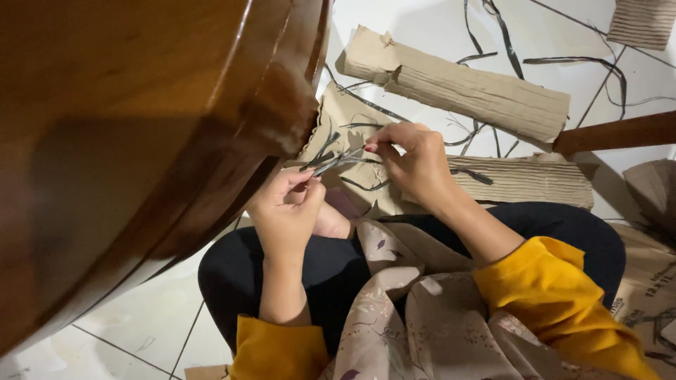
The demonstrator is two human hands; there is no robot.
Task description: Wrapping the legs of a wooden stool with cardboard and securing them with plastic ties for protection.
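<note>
the left hand (285,211) and the right hand (412,162) each pinch one end of a small bundle of thin dark strips (334,160) above the lap. below them lie flattened pieces of corrugated cardboard (458,88) on the white tiled floor (429,28), with loose black strips (507,39) scattered about. a dark wooden chair seat (134,141) fills the left side. yellow sleeves (556,288) cover both forearms.

Flattened brown corrugated cardboard packaging lies on the white tile floor: one long folded piece (458,88) ahead of the hands, a flat ribbed sheet (524,181) just beyond the knees, a small ribbed piece (642,22) at the top right corner, and a printed flap (644,281) at the right edge.
</note>
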